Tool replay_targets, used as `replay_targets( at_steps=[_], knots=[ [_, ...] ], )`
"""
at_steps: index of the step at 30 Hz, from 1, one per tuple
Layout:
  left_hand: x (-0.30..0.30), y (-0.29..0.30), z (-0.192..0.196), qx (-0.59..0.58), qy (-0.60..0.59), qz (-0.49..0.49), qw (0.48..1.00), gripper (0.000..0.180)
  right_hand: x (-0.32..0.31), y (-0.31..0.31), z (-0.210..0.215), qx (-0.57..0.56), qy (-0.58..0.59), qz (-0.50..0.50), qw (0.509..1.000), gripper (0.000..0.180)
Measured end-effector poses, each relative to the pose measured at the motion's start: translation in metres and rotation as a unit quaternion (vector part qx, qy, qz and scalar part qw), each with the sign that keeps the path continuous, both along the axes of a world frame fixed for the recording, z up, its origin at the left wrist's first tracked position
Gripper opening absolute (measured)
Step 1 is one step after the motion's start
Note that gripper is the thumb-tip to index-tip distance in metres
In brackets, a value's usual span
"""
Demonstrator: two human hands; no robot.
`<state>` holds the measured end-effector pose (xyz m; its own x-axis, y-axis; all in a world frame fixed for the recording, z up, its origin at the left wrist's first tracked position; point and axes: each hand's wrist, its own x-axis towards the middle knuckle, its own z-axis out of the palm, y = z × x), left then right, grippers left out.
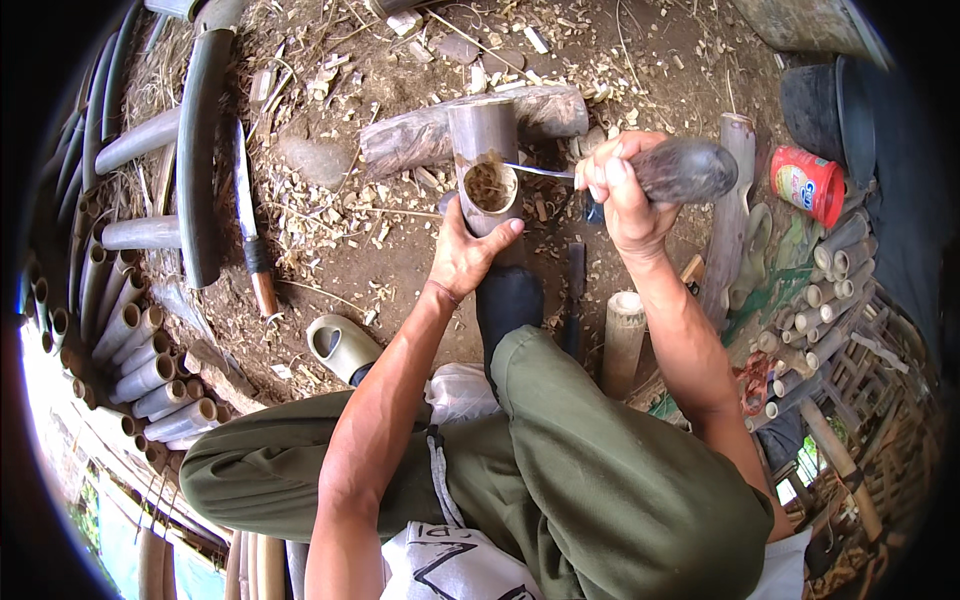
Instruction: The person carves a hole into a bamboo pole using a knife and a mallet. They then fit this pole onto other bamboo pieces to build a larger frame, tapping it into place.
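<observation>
My left hand [466,245] is wrapped round the near end of a brown bamboo tube [484,128], thumb by the rim. The tube leans on a short log [410,140], and its open mouth, with pale brown matter inside, faces me. In my right hand [622,190] is a narrow-bladed knife [545,173] with what looks like a thick, dark, rounded handle [695,170]. Its thin blade points left and reaches the rim of the tube; whether the tip is inside I cannot tell. A dark-socked foot [508,305] is just below the tube.
A long knife [247,200] with a wooden handle lies at left, beside dark curved tubes [201,150]. Cut bamboo tubes [145,375] are stacked at far left, more at right [840,285]. A red container [806,186] stands right. Chips litter the dirt; an olive clog [342,345] lies near.
</observation>
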<state>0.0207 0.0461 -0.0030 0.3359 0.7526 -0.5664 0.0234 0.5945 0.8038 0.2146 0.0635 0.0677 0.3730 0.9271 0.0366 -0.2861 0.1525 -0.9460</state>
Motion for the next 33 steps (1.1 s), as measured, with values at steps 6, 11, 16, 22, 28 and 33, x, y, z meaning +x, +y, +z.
replay_targets(
  at_steps=[6, 11, 16, 22, 28, 33],
  knots=[
    [0.001, 0.005, 0.009, -0.039, -0.016, -0.004, 0.999, 0.078, 0.008, 0.0, 0.0, -0.085, 0.071, -0.069, 0.991, 0.012],
    [-0.005, 0.006, 0.005, -0.042, -0.031, -0.008, 0.999, 0.083, 0.016, 0.009, -0.007, -0.172, 0.133, -0.102, 0.971, 0.012],
    [-0.013, 0.005, -0.004, -0.097, -0.111, 0.015, 0.989, 0.086, -0.021, -0.024, 0.03, -0.035, -0.1, 0.034, 0.994, 0.014],
    [-0.017, 0.009, -0.005, -0.156, -0.181, 0.01, 0.971, 0.086, -0.038, -0.064, 0.021, 0.155, -0.357, 0.315, 0.866, 0.028],
    [-0.012, 0.009, 0.001, -0.124, -0.149, 0.011, 0.981, 0.083, -0.041, -0.069, 0.018, 0.171, -0.42, 0.35, 0.819, 0.018],
    [0.002, 0.005, -0.001, -0.056, -0.059, 0.013, 0.997, 0.065, -0.031, -0.073, 0.004, 0.202, -0.471, 0.355, 0.782, 0.016]
  ],
)
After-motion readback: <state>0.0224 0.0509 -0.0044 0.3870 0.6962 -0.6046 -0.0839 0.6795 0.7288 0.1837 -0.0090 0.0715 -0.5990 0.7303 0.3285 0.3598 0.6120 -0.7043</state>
